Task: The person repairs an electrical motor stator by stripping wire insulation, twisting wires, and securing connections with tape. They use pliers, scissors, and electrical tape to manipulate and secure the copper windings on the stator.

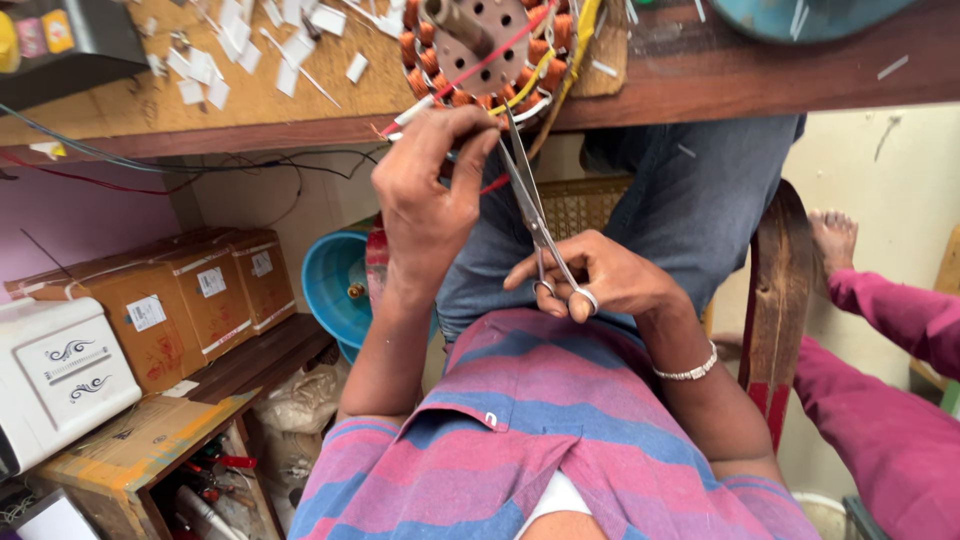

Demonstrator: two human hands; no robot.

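1. The bench (300,110) edge is the landmark: under it, to the left, open air runs down to the blue tub (335,285).
2. At the edge the stator (485,50) overhangs, and its wires (545,75) cross the gap there.
3. The left hand (430,190) and the scissors (535,215) fill the room just below.
4. Below right, the chair post (780,290) blocks sideways passage.
5. Low left, boxes (190,295) crowd the shelf; the clearance between them seems slight.

A wooden bench (250,105) runs along the top, with paper scraps on it. Brown boxes (190,295) sit on a low shelf (265,360) under it. The wall (880,190) is cream.
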